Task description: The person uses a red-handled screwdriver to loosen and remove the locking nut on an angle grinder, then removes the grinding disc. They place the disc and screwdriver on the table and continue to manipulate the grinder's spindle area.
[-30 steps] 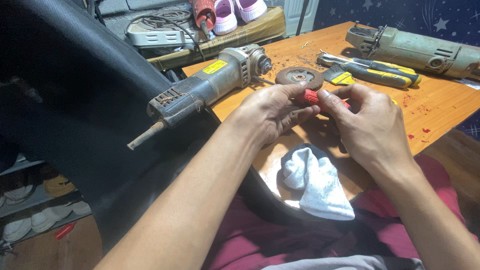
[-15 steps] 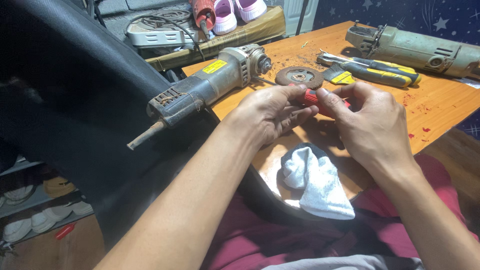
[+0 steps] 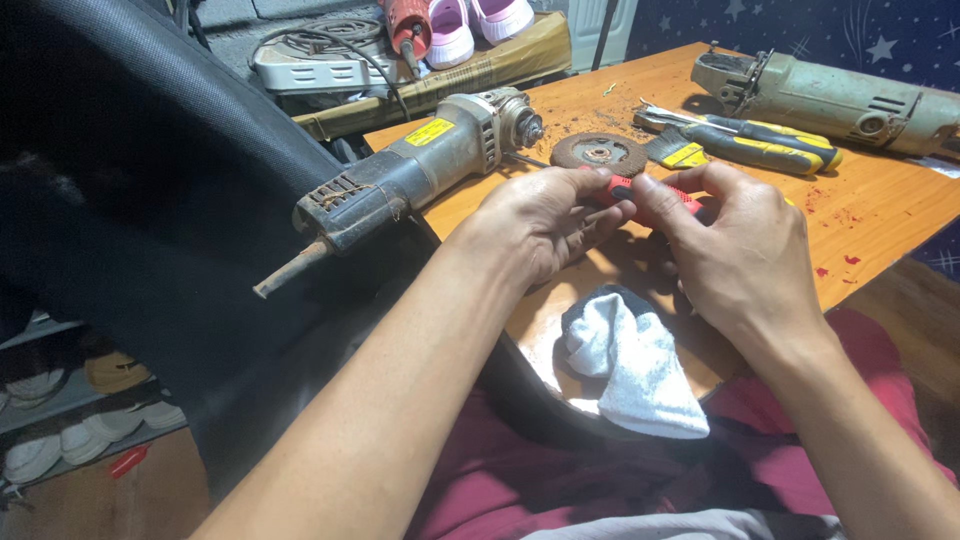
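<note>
My left hand and my right hand meet over the wooden table and both grip a small red-handled tool, mostly hidden by the fingers. Just beyond the fingertips lies a worn round grinding disc. A dirty grey angle grinder with a yellow label lies to the left of my left hand, its cut cord end pointing off the table edge.
A second, larger angle grinder lies at the back right. Yellow-and-black handled pliers rest behind the disc. A white and black rag sits on my lap at the table's near edge. A black chair back fills the left.
</note>
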